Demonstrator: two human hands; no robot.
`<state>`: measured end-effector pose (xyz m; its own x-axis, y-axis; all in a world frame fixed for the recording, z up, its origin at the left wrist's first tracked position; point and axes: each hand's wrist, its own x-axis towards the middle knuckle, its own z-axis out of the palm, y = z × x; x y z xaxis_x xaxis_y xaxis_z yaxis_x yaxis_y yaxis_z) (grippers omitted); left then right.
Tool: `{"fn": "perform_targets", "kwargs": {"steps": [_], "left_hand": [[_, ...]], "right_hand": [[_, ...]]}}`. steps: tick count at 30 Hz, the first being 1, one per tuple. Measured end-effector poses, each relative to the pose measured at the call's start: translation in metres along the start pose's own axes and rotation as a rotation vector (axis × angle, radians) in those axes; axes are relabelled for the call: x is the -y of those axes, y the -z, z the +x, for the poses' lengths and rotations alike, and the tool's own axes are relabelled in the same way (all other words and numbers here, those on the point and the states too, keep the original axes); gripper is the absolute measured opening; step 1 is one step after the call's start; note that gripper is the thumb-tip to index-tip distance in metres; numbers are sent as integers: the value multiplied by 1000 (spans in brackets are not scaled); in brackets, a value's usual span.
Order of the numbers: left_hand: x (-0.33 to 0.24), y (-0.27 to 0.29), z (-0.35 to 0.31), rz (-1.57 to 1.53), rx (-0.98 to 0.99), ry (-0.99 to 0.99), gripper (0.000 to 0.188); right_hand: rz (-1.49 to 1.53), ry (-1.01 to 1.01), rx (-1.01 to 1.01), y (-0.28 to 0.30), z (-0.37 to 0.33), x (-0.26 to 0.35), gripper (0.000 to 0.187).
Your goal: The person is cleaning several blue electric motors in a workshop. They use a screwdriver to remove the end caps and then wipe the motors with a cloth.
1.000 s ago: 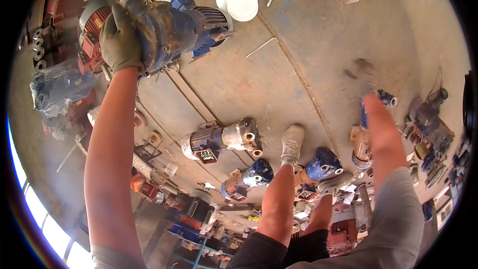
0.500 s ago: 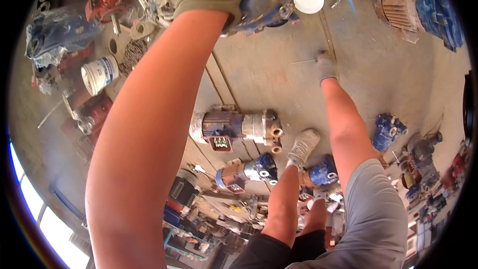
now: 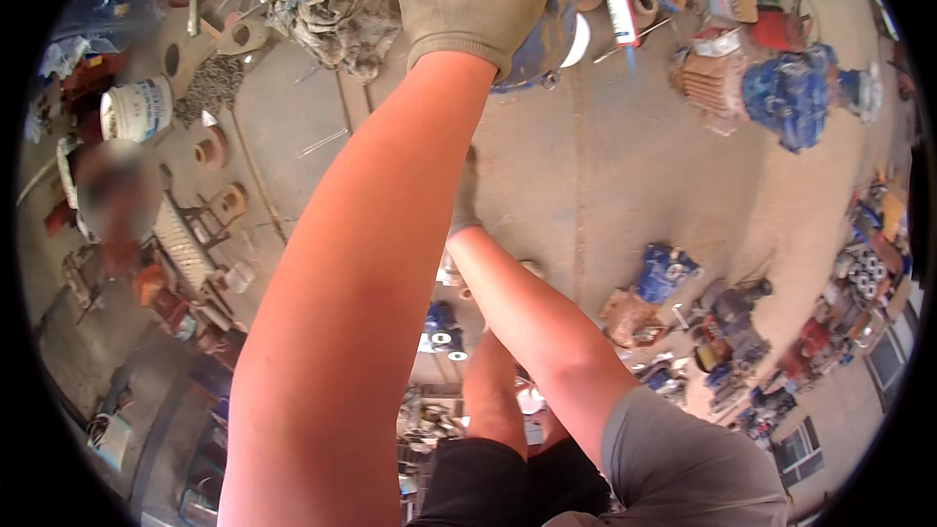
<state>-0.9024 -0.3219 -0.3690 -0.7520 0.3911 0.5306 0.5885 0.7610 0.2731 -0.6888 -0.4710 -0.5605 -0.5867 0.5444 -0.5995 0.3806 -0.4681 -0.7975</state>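
Left hand point(image 3: 473, 5) against blue housing point(image 3: 554, 37) — likely heavy, rigid; best held two-handed round body. Right hand point(image 3: 468, 197) half-hidden — cannot tell whether either grip is clamped.

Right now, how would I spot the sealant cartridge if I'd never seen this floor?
Start at the gloved left hand at the top, overlapping a blue metal housing. Right of that, past a white disc, is the sealant cartridge. Unlike the brown ring-shaped parts on either side, it's a long slim tube, mostly white, red at both ends, with a blurred blue nozzle.
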Motion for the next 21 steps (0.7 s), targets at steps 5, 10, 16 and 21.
{"fn": "perform_targets", "kwargs": {"steps": [5, 10, 16, 21], "left_hand": [[-5, 11, -5, -12, 187, 128, 40], [-1, -3, 5, -40, 75, 92, 31], [-3, -3, 1, -23, 182, 119, 31], [2, -3, -6, -25, 86, 80, 32]], "right_hand": [[-123, 573, -197, 74, 29, 261, 43], [-776, 820, 25, 32, 182, 336, 34], [-1194, 1085, -98, 43, 180, 318, 35], [-771, 747, -76, 33, 178, 322, 43]]}}
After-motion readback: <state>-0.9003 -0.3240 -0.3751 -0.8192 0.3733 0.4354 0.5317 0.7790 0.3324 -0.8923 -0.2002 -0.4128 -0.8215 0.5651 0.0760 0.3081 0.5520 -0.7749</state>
